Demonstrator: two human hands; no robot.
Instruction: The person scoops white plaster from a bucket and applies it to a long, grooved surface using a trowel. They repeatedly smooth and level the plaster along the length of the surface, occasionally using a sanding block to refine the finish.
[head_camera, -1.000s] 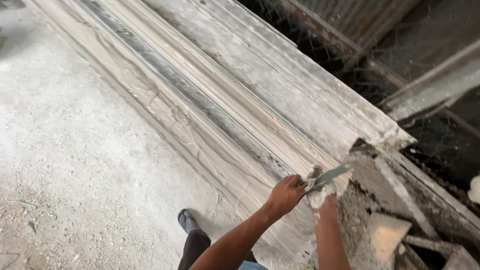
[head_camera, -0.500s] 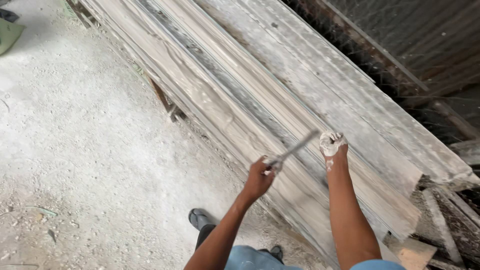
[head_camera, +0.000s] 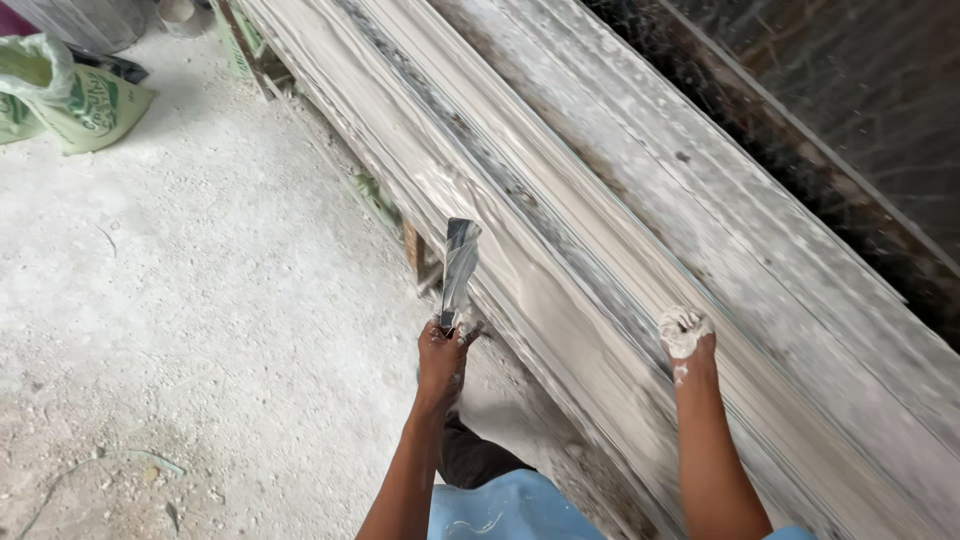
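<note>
Plaster moulding (head_camera: 600, 230), long and pale, running from 11 o'clock down to 4 o'clock across the view, with two hands at its lower stretch.

The moulding is ridged along its length, streaked grey and white, with a dark groove near the middle and some motion blur on its near edge. The left hand (head_camera: 441, 357) sits at about 6 o'clock, fingers curled tight around the handle of one flat metal scraper (head_camera: 459, 268), whose blade points up towards 12 o'clock just beside the moulding's near edge. The right hand (head_camera: 684, 335), at about 5 o'clock, is caked in white plaster and rests on the moulding's face; its fingers look bunched together, though the coating hides whether they grip anything. One green-printed sack (head_camera: 70, 95) lies on the dusty floor (head_camera: 200, 330) at 10 o'clock.
</note>
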